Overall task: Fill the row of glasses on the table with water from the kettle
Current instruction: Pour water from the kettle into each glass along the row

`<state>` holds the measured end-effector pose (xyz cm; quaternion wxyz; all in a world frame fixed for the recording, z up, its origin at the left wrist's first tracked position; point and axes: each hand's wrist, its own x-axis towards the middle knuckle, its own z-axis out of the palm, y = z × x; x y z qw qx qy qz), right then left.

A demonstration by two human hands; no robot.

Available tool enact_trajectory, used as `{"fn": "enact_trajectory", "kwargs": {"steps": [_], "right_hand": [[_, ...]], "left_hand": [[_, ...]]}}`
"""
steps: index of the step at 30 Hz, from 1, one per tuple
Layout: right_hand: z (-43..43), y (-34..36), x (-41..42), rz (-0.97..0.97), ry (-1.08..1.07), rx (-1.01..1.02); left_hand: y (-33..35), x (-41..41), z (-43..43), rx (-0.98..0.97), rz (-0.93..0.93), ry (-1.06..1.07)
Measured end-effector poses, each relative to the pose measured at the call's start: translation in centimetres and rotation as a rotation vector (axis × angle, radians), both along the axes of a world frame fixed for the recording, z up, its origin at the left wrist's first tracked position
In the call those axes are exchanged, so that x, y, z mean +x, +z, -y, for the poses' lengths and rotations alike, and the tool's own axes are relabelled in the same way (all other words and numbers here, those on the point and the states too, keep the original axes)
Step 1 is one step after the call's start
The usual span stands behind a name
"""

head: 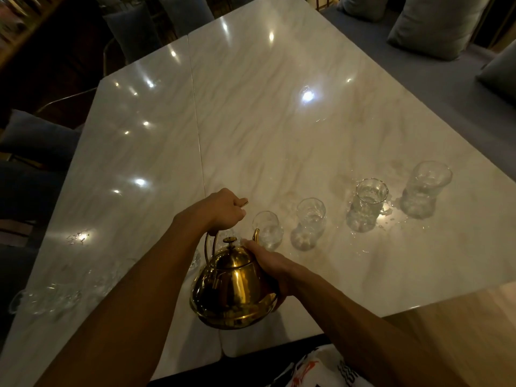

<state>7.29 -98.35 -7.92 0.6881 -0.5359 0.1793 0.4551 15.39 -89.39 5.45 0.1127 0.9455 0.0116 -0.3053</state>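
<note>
On the marble tabletop [279, 107] my left hand [223, 210] grips the kettle [234, 289] by its handle, my right hand [268, 263] cups its body; the right glasses [368, 205] look filled, the left glasses [55, 297] seem empty.

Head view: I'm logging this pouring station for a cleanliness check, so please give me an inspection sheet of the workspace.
Surface: glossy marble table, seam down its middle.
Job's things: gold kettle, spout toward the nearest of four glasses on the right; blurred glasses on the left; fill levels unclear.
Clutter: water drops around the right-hand glasses.
Grippers: left hand grips the kettle's handle; right hand cups its body.
Cables: nothing seen.
Surroundings: cushions, dark chairs.
</note>
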Motion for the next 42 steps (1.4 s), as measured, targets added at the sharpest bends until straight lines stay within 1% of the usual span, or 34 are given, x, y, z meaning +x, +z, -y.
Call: {"fn": "enact_trajectory", "kwargs": {"steps": [33, 42], "right_hand": [[0.6, -0.8, 0.6, 0.002, 0.022, -0.040], [0.6, 0.0, 0.3, 0.029, 0.025, -0.057]], "left_hand": [[-1.0, 0.8, -0.5, -0.002, -0.010, 0.062], [-0.8, 0.5, -0.5, -0.002, -0.001, 0.072]]}}
